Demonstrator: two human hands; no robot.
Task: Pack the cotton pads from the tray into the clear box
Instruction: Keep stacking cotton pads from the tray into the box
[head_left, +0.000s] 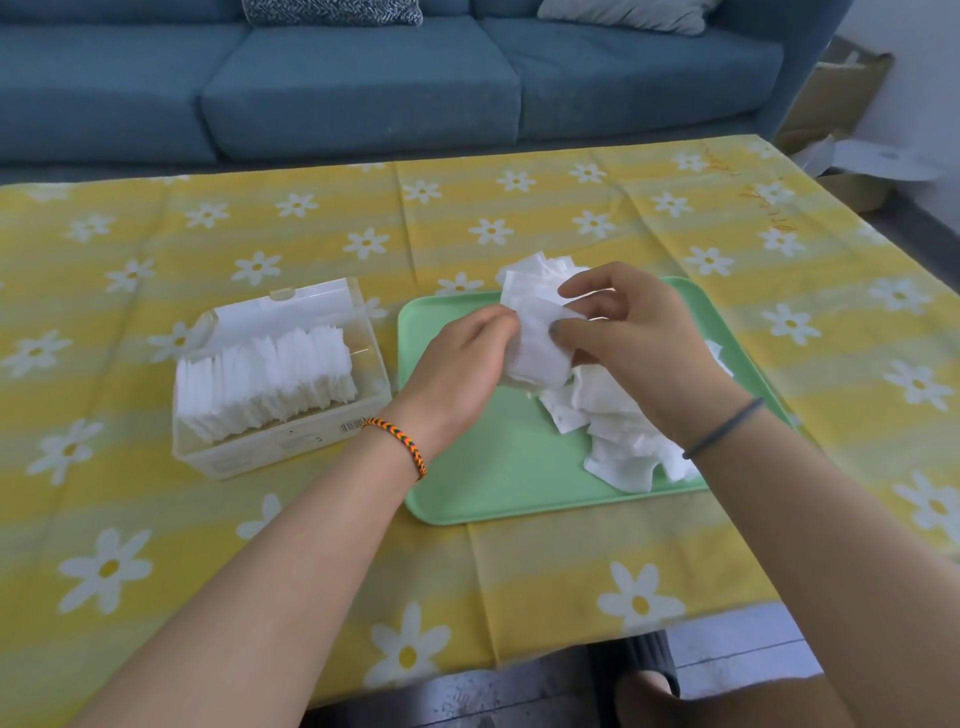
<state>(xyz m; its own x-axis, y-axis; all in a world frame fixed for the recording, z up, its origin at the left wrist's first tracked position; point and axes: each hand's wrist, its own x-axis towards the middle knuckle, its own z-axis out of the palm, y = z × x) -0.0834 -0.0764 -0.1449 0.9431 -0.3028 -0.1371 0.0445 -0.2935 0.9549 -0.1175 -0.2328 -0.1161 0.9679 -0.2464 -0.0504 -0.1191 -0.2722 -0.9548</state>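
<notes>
since we've got a bunch of cotton pads (537, 345) pinched btwn both hands above the tray (498, 483), left hand (457, 364) & right hand (623, 338) both curled on it, the clear box (291, 441) lies to our left, nearer the left hand, w/ room at its right end.

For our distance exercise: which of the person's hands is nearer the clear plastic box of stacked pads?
Left. The left hand is just right of the clear plastic box; the right hand is farther right, over the green tray.
</notes>
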